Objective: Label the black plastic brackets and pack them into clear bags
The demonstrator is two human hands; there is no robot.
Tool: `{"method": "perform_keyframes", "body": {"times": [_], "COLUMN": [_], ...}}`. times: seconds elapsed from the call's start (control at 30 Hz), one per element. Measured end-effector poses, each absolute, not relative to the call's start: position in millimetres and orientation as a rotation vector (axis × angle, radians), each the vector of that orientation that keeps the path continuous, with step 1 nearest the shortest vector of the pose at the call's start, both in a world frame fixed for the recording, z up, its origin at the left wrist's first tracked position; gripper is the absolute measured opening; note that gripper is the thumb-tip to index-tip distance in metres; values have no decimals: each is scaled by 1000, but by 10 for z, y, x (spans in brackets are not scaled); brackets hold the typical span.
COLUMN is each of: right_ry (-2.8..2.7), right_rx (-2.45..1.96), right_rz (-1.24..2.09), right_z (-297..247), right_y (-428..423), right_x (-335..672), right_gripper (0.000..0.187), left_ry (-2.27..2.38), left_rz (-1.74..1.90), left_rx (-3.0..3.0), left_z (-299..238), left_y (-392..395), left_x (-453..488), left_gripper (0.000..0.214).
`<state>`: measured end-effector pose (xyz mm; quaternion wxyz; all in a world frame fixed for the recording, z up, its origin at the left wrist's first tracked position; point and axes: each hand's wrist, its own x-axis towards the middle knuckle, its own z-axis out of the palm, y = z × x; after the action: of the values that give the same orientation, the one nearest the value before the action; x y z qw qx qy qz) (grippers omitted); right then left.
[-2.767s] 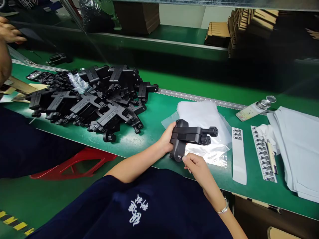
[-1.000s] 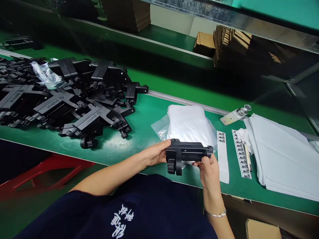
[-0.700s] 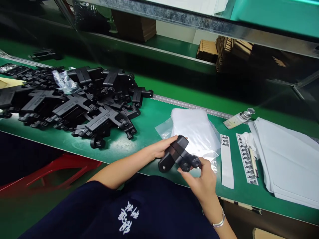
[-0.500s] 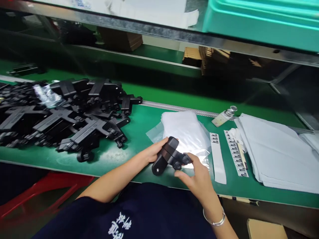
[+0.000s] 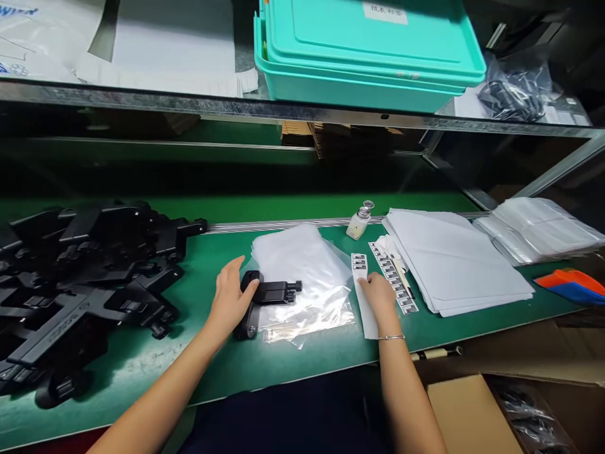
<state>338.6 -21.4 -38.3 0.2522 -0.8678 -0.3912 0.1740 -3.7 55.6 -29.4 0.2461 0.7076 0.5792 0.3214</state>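
Note:
A black plastic bracket with two knobs lies on a stack of clear plastic bags. My left hand is at its left end, fingers spread and the thumb touching the black plastic. To the right, my right hand has its thumb and fingers closed at the edge of a white label strip, just below the printed labels left on it. Beside that hand lies a second label strip with a pen-like tool along it.
Many black brackets are piled on the left of the green table. A small bottle, white sheets and bagged stacks stand behind and right. Overhead runs a shelf edge with a teal bin. A carton is below.
The bracket was held between both hands; now it lies on the bags. My right hand has left it and moved right onto the label strip. The view has turned right.

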Motion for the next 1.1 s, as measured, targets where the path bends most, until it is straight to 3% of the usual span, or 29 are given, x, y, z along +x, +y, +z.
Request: {"method": "perform_keyframes", "body": {"times": [0.13, 0.3, 0.37, 0.47, 0.57, 0.7, 0.83, 0.93, 1.03, 1.1], "right_ry": [-1176, -1303, -1319, -1256, -1323, -1544, -1539, -1139, -749, -574], "right_rx": [-2130, -1753, -1701, -1624, -1563, -1566, -1486, -1412, -1281, -1258], "right_rz": [599, 790, 769, 496, 169, -254, -448, -41, 697, 963], "right_z": [-272, -121, -101, -109, -126, -149, -170, -196, -277, -360], "right_y": [-412, -727, -851, -987, -1036, -1064, -1141, -1086, -871, -713], "right_x": [3277, 2881, 2777, 2769, 2842, 2865, 2861, 2900, 2954, 2998], "right_gripper": [28, 28, 21, 17, 15, 10, 14, 4, 18, 32], "left_ry": [1225, 823, 828, 863, 810, 793, 698, 606, 697, 841], "left_rz": [746, 612, 631, 593, 521, 476, 440, 421, 194, 66], "left_rx": [1889, 1688, 1673, 1691, 1715, 1764, 1876, 2149, 2420, 2471], "left_z": [26, 189, 190, 183, 178, 162, 133, 113, 146, 214], "left_y": [336, 133, 99, 67, 18, -20, 115, 280, 405, 492], "left_x": [318, 955, 1117, 1238, 1292, 1332, 1358, 1428, 1441, 1282], "left_gripper": [42, 60, 47, 23, 18, 18, 36, 48, 61, 69]}}
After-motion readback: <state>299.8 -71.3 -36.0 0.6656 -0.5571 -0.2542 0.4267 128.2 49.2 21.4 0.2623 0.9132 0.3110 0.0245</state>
